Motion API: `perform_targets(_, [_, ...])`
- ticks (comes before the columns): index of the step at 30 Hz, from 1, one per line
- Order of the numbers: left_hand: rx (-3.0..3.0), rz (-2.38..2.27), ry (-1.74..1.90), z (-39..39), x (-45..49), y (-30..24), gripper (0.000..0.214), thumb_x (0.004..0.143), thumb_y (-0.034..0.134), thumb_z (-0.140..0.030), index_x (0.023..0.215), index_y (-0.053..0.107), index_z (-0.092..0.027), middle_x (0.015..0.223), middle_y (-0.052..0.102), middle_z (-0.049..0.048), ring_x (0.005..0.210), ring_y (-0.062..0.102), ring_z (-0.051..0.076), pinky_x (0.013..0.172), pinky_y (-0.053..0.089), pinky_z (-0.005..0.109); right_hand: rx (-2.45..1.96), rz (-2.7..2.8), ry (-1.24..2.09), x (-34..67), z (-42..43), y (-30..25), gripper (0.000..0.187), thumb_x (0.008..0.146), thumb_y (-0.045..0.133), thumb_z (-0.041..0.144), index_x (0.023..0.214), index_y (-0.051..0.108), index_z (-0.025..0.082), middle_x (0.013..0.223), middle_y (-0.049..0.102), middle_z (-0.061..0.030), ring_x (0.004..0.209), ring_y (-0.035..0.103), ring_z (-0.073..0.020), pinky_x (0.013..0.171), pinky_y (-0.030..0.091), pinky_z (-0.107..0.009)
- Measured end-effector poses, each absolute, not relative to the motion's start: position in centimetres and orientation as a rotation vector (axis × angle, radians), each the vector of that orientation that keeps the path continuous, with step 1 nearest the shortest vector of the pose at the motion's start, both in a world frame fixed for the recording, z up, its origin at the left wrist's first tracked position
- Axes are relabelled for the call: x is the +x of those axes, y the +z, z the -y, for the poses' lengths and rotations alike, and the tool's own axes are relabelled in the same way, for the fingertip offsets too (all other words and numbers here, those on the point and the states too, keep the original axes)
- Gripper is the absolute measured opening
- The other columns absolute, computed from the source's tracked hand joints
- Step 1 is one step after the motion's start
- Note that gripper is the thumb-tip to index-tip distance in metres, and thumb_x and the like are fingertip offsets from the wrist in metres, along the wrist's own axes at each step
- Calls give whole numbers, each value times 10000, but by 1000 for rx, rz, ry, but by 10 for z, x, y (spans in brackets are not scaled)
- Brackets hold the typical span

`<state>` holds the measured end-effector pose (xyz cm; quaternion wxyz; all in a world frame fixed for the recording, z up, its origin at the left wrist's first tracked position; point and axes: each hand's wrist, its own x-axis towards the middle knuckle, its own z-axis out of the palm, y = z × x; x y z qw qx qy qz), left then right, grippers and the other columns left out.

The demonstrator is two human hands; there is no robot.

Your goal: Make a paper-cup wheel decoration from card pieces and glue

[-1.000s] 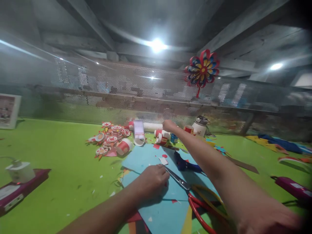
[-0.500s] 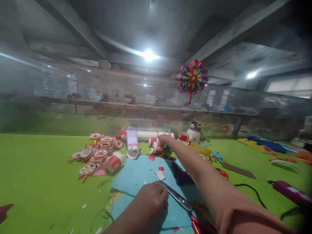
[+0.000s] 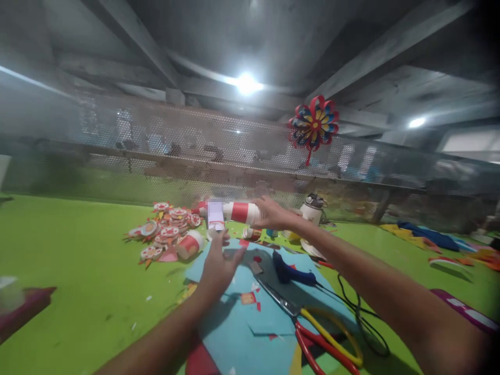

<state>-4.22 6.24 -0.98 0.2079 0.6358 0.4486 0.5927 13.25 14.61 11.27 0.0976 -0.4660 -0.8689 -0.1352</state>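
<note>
My right hand (image 3: 271, 212) is wrapped round the right end of a stack of red-and-white paper cups (image 3: 239, 212) at the back of the table. Open, with its thumb held apart, my left hand (image 3: 219, 263) reaches over the light blue sheets (image 3: 230, 312). Its fingertips are near a pale upright piece (image 3: 215, 216), partly blurred out. Scissors (image 3: 287, 307) with red and yellow handles lie on the blue sheets between my arms. Beside them rests a dark blue glue gun (image 3: 292, 273) with a black cord. Small red and white scraps lie around.
Left of the cups is a pile of round red-and-white paper pieces (image 3: 177, 216), with another paper cup (image 3: 190, 245) by it. A flask (image 3: 311, 209) stands at the back right. A purple power strip (image 3: 464, 310) lies far right. A mesh panel (image 3: 175, 156) borders the table.
My right hand now grips the cup stack, which has come forward. My left hand has moved from beside the scissors forward and left, and its fingers have opened. The view has shifted slightly.
</note>
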Motion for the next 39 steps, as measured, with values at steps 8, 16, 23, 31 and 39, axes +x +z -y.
perform_targets(8, [1117, -772, 1488, -61, -37, 14, 544, 667, 699, -478, 1055, 534, -134, 965, 600, 117, 765, 620, 213, 606, 567, 382, -995, 2656, -118, 139, -66, 85, 640, 645, 718, 338, 1207, 472, 158, 1036, 486, -95, 939, 496, -233, 769, 432, -339])
perform_targets(16, [1043, -816, 1556, -63, -53, 15, 456, 734, 624, -499, 964, 607, -105, 853, 660, 117, 679, 646, 207, 537, 571, 339, -1146, 2604, -102, 180, -80, 80, 565, 652, 700, 367, 1153, 522, 176, 1005, 514, -75, 913, 511, -219, 766, 424, -317])
perform_targets(23, [745, -808, 1648, -67, -61, 12, 367, 774, 593, -440, 976, 616, -134, 787, 664, 80, 587, 644, 178, 505, 545, 293, -1484, 2463, -454, 180, -122, 81, 564, 697, 655, 424, 1172, 506, 157, 1055, 521, -134, 972, 495, -272, 793, 404, -344])
perform_targets(31, [983, -769, 1404, -56, -47, -6, 364, 767, 609, -412, 1026, 592, -156, 873, 624, 61, 689, 604, 165, 523, 542, 281, -1596, 2303, -568, 141, -207, 108, 607, 691, 703, 354, 1236, 488, 193, 1170, 509, -180, 1131, 403, -352, 867, 368, -452])
perform_targets(39, [1065, -808, 1342, -57, -46, -6, 447, 749, 633, -414, 1121, 529, -189, 934, 619, 88, 697, 613, 182, 513, 535, 288, -1337, 2390, -465, 149, -151, 70, 315, 820, 589, 327, 1086, 620, 162, 1107, 577, -125, 1066, 479, -243, 894, 380, -366])
